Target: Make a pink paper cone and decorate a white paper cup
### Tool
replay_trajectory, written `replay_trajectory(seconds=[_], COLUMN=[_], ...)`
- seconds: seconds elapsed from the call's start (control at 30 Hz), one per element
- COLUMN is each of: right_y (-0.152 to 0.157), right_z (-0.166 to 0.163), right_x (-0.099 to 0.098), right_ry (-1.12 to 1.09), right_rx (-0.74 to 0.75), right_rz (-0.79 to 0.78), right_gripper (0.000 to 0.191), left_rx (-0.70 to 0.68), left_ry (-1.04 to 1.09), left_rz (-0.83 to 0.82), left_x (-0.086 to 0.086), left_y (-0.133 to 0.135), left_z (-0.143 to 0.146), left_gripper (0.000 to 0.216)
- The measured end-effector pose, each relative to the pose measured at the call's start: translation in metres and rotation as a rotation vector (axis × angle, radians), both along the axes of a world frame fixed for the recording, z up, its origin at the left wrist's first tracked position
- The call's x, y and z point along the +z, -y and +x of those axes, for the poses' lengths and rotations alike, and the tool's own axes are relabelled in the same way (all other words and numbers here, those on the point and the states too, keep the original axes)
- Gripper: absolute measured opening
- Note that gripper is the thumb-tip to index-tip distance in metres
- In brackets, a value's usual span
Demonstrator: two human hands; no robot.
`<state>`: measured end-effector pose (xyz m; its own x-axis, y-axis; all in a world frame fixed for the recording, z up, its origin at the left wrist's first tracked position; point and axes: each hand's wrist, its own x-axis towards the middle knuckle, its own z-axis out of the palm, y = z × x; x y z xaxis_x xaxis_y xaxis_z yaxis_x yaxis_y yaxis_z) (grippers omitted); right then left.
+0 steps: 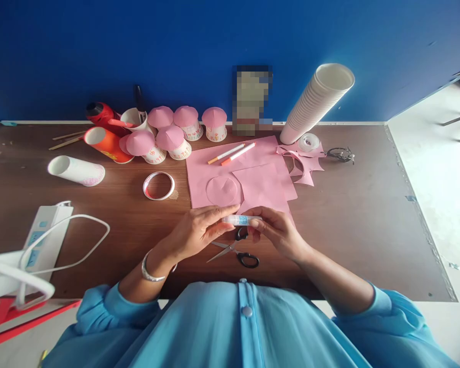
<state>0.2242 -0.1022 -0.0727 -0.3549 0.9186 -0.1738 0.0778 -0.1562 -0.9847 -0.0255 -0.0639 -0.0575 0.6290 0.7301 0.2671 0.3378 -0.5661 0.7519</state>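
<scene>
Fingers (220,210) on left hand (197,232) and right hand (278,232) pinch the glue tube (240,220); oversqueeze and it probably blobs onto the scissors (233,249).

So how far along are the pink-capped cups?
Done: five capped cups stand at the back. In hand: left hand and right hand hold a glue stick. Left: a cut pink circle lies flat; the cup stack is uncapped.

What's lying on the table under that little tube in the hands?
Black-handled scissors lie on the table under the tube that the left hand and right hand hold. The upper handle loop is partly hidden by the hands.
</scene>
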Motion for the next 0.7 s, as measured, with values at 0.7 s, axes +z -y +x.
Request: replay_trajectory(seconds=[0.7], right_y=[-0.089], right_z=[0.024], right_x=[-0.027], right_ry=[0.97], right_rx=[-0.188], right_rz=[0.879], right_gripper=[0.026], left_rx=[0.269], left_ry=[-0.671], left_rz=[0.012], left_x=[-0.015], left_y=[-0.073], left_z=[-0.004], left_gripper=[0.06])
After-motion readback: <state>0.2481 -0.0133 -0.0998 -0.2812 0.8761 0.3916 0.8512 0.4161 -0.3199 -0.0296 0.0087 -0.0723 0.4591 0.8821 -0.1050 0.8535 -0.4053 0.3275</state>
